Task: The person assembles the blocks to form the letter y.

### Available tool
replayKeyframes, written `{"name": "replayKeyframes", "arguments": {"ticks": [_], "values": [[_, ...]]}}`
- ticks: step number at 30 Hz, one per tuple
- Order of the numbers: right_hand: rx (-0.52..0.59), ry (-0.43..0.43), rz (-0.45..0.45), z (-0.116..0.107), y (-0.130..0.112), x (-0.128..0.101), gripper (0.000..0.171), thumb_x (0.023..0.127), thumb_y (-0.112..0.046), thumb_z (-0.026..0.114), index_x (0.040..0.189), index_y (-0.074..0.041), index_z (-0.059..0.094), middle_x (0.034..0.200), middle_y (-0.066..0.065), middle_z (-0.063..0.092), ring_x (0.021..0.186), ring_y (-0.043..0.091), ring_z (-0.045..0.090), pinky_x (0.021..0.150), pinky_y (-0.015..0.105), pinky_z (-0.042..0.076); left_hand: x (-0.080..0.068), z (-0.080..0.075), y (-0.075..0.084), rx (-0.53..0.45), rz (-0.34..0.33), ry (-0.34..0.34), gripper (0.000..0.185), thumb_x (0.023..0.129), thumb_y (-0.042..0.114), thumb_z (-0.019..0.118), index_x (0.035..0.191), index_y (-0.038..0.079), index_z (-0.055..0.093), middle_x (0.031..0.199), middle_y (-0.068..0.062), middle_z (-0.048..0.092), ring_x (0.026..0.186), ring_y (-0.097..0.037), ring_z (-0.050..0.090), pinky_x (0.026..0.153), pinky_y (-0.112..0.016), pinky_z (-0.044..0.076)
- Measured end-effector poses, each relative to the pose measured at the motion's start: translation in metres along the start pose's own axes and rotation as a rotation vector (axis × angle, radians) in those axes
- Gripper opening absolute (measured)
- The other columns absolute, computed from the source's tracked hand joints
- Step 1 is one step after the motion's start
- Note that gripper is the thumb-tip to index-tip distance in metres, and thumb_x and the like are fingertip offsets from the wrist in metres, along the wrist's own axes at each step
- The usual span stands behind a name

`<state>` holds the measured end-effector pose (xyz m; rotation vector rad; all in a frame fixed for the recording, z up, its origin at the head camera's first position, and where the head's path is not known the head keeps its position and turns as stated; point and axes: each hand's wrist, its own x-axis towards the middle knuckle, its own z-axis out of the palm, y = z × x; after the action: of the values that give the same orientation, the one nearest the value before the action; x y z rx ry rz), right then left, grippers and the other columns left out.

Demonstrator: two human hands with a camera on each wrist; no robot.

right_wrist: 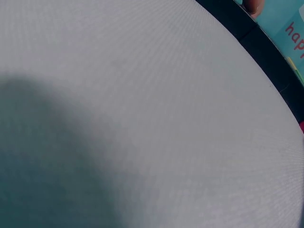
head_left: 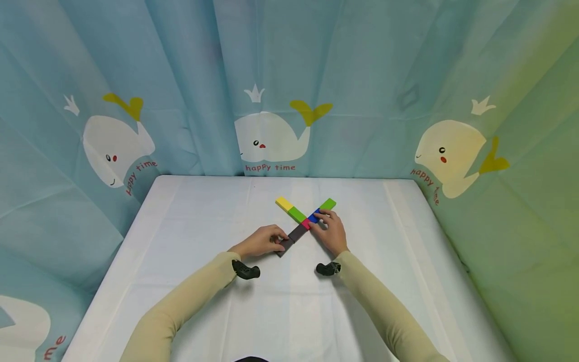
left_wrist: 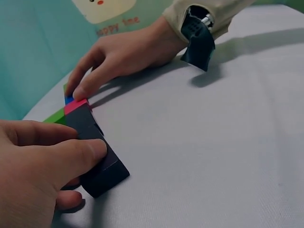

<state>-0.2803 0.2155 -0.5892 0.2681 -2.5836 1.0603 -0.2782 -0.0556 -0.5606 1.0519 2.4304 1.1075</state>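
Two hands work at one cross of flat coloured blocks, which lies on the table slightly beyond its middle.

Block count, head view:
- One yellow block (head_left: 284,203), at the far left tip.
- Two green blocks: one (head_left: 297,214) next to the yellow, one (head_left: 327,203) at the far right tip.
- One blue block (head_left: 313,217), partly covered by fingers.
- One red block (head_left: 305,224), at the crossing point.
- Two dark blocks (head_left: 292,238), end to end, forming the near left arm of the cross.

Left hand (head_left: 261,241): the fingers are curled and clamped on the nearest dark block. In the left wrist view the thumb (left_wrist: 71,154) presses on its top face and the other fingers curl underneath at its near side.

Right hand (head_left: 331,232): it lies flat, fingers straight and close together, with the fingertips resting on the blue block beside the red one. Nothing is gripped. The right wrist view shows only cloth, the dark blocks' edge and one fingertip.

Both arms wear beige sleeves (head_left: 181,306). Each wrist carries one small black camera unit (head_left: 246,270).

Surface: one table (head_left: 203,211) covered with a white cloth showing faint fold lines.

Surroundings: a light blue curtain (head_left: 190,75) encloses the table on three sides. It shades to green on the right. Three complete white whale prints are visible, each with a yellow tail and the red lettering "happy time".
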Motion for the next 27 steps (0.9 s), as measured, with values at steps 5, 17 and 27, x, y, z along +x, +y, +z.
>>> {"name": "replayKeyframes", "arguments": {"ticks": [5,17,27], "values": [[-0.003,-0.005,0.002,0.0001,0.0005,-0.0002,0.041,0.087,-0.027,0.076,0.120,-0.004,0.069,0.131,0.015,0.055,0.102,0.031,0.058,0.088,0.044,0.047,-0.0001,-0.0011,-0.0002,-0.012,-0.018,-0.018,0.034,0.086,0.018,0.076,0.118,0.010,0.068,0.111,-0.001,0.062,0.088,-0.009,0.057,0.078,-0.025,0.048],[-0.008,0.006,-0.004,0.0016,0.0022,-0.0001,0.039,0.088,-0.028,0.075,0.119,-0.004,0.070,0.130,0.015,0.056,0.102,0.031,0.058,0.087,0.045,0.048,0.0008,-0.0009,0.0008,0.000,-0.035,-0.033,0.037,0.087,0.017,0.076,0.122,0.011,0.065,0.109,-0.001,0.062,0.088,-0.011,0.057,0.078,-0.026,0.048],[-0.004,0.015,-0.014,0.0017,0.0028,-0.0003,0.040,0.088,-0.028,0.075,0.119,-0.004,0.070,0.130,0.017,0.056,0.105,0.031,0.057,0.087,0.045,0.049,0.0023,-0.0008,-0.0004,-0.005,-0.046,-0.045,0.040,0.086,0.018,0.077,0.124,0.012,0.065,0.104,0.002,0.063,0.086,-0.008,0.056,0.078,-0.025,0.048]]}}
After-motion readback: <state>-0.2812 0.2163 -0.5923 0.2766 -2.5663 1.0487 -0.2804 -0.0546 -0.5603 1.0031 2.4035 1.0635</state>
